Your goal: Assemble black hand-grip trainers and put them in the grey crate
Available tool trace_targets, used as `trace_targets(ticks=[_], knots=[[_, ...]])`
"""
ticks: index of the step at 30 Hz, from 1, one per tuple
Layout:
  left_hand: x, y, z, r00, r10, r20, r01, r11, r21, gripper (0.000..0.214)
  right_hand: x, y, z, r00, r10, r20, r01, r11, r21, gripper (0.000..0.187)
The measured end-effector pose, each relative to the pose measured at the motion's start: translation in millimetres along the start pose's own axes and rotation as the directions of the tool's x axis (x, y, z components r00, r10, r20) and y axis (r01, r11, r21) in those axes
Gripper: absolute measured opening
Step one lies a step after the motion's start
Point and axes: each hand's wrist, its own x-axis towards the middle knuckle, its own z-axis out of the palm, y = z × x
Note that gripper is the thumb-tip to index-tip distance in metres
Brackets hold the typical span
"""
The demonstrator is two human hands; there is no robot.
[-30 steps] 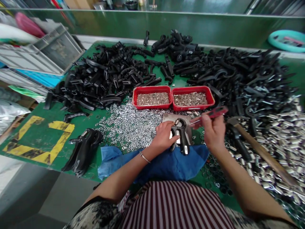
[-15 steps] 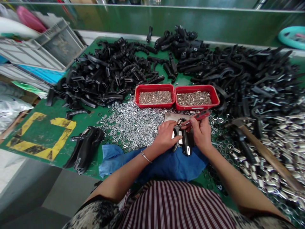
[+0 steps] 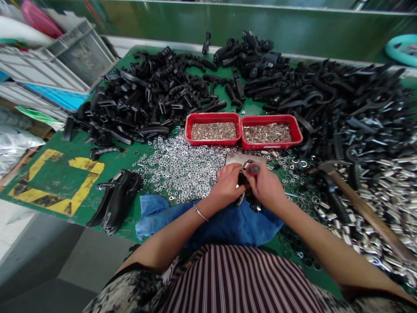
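currently, my left hand (image 3: 230, 184): fingers clamped on black hand gripper (image 3: 241, 198).
my right hand (image 3: 265, 187): fingers pinching red-handled tool (image 3: 253, 168).

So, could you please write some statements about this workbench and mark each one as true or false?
1. Both hands, left hand and right hand, are on the black gripper part. True.
2. The two red trays hold black plastic handles. False: they hold small silver metal pieces.
3. A hammer lies to the right of the hands. True.
4. The cloth under the hands is yellow. False: it is blue.
5. Silver rings are scattered on the green table. True.
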Motion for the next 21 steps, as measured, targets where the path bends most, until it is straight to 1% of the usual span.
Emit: trace_targets(ticks=[2,5,7,10,11,12,13,14,15,16,17,18,19,20,21], knots=[[0.6,2.5,-1.5,1.000,-0.013,0.010,0.013,1.000,0.015,0.053,6.2,-0.7,-0.8,0.999,-0.018,0.041,0.019,1.000,-0.016,0.035],[2.0,7.0,-4.7,0.999,-0.031,0.023,0.030,0.999,0.041,0.047,10.9,-1.3,2.0,0.998,-0.047,0.048,0.050,0.997,-0.054,0.035],[3.2,10.0,-6.3,0.999,-0.035,0.027,0.033,0.998,0.062,0.045,10.9,-3.4,3.8,0.998,-0.041,0.052,0.045,0.996,-0.075,0.036],[3.5,13.8,-6.3,0.999,-0.044,0.023,0.041,0.993,0.113,0.046,10.9,-9.4,-1.4,0.996,-0.015,0.089,0.013,1.000,0.017,0.035],[2.6,14.7,-5.8,0.998,-0.051,0.023,0.048,0.991,0.128,0.047,11.2,-10.8,-6.2,0.996,-0.027,0.085,0.021,0.997,0.075,0.035],[1.2,15.1,-5.6,0.998,-0.054,0.030,0.049,0.990,0.136,0.048,11.6,-10.6,-12.7,0.998,-0.043,0.055,0.035,0.991,0.131,0.034],[-0.4,15.0,-6.0,0.998,-0.047,0.045,0.041,0.990,0.138,0.051,12.0,-8.4,-20.5,0.999,-0.044,0.006,0.042,0.985,0.165,0.034],[-1.7,14.1,-7.8,0.998,-0.031,0.063,0.022,0.990,0.137,0.054,12.4,-3.4,-29.6,0.999,-0.021,-0.047,0.029,0.987,0.161,0.035],[-2.0,12.4,-11.4,0.997,0.000,0.080,-0.011,0.990,0.137,0.058,12.7,4.4,-39.4,0.997,0.020,-0.077,-0.012,0.994,0.105,0.036],[-0.5,9.6,-17.5,0.995,0.041,0.088,-0.054,0.988,0.141,0.059,12.9,14.6,-49.6,0.995,0.070,-0.077,-0.070,0.998,-0.004,0.037],[3.4,5.7,-26.3,0.993,0.082,0.082,-0.094,0.983,0.157,0.055,13.0,26.3,-59.8,0.992,0.118,-0.038,-0.123,0.980,-0.154,0.038],[10.5,0.6,-37.7,0.991,0.113,0.064,-0.124,0.975,0.185,0.048,13.3,38.1,-69.5,0.987,0.159,0.032,-0.142,0.941,-0.308,0.039],[20.9,-5.8,-51.2,0.991,0.129,0.037,-0.134,0.964,0.228,0.040,14.0,48.8,-78.3,0.980,0.174,0.097,-0.118,0.899,-0.423,0.039],[34.3,-13.3,-66.1,0.992,0.129,0.005,-0.125,0.950,0.285,0.034,15.6,56.8,-85.7,0.977,0.160,0.139,-0.071,0.865,-0.496,0.040],[50.0,-21.7,-81.3,0.994,0.104,-0.022,-0.089,0.931,0.354,0.032,18.7,61.2,-91.3,0.981,0.114,0.154,-0.016,0.849,-0.528,0.040]])
